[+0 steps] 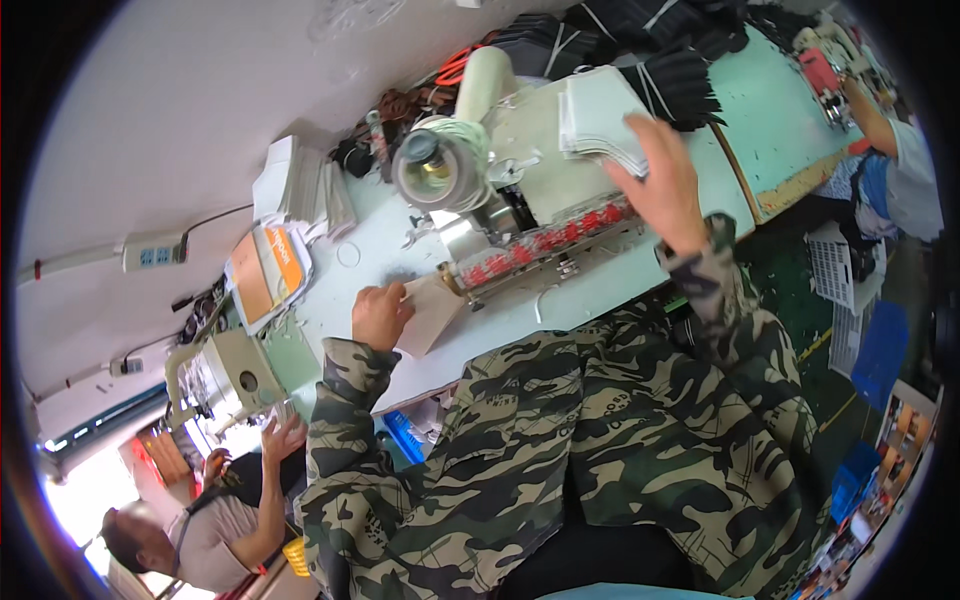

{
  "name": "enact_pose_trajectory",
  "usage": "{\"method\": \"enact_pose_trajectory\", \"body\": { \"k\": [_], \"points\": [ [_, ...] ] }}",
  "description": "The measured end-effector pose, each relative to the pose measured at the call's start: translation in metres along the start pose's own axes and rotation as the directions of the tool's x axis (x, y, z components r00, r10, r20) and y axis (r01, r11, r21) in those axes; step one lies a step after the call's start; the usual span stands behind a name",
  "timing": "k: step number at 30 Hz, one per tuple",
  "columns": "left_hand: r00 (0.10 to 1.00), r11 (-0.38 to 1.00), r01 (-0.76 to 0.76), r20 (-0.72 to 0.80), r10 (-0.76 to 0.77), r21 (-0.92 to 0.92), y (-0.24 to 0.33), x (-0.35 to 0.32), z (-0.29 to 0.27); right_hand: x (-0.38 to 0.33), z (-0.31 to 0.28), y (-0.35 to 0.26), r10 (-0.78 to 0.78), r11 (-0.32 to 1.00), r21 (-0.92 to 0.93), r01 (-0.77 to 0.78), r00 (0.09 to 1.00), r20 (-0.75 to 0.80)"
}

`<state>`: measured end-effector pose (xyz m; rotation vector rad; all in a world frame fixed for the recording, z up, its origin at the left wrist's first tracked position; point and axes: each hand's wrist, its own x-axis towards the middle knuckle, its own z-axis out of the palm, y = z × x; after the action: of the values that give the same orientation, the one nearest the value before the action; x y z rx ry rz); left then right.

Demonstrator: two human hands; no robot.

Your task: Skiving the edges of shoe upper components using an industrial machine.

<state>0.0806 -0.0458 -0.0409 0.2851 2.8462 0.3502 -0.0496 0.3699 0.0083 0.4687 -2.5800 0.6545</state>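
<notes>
My left hand (381,316) is closed at the edge of a flat beige piece (430,314), which lies on the pale table left of a machine's roller bar. My right hand (664,184) reaches over the machine bed to a stack of white cut pieces (600,112). Its thumb and fingers are spread at the stack's right edge; whether they touch the top piece is hard to tell. Between my hands runs the machine's red-and-white bar (545,243). The machine head (438,168), with a clear round housing, stands behind it.
Bundled black pieces (670,88) lie behind the white stack. More white pieces (300,190) and an orange-and-white packet (268,262) sit at the left. A sewing machine (225,375) and a co-worker (215,530) are at lower left; another person (905,170) works at far right.
</notes>
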Motion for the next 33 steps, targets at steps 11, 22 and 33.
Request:
{"method": "enact_pose_trajectory", "body": {
  "k": [11, 22, 33],
  "points": [
    [0.82, 0.771, 0.173, 0.523, 0.233, -0.613, 0.069, 0.073, -0.07, -0.051, 0.044, -0.099, -0.129, 0.546, 0.407, -0.732, 0.407, 0.904],
    [0.978, 0.813, -0.101, 0.092, 0.186, -0.573, 0.084, 0.11, -0.048, 0.024, 0.037, -0.055, -0.221, 0.884, 0.441, -0.154, 0.693, 0.686],
    [0.819, 0.345, 0.446, 0.532, 0.213, -0.826, 0.11, 0.045, -0.061, 0.014, 0.014, -0.042, -0.197, 0.509, 0.699, -0.502, 0.723, 0.662]
  ]
}}
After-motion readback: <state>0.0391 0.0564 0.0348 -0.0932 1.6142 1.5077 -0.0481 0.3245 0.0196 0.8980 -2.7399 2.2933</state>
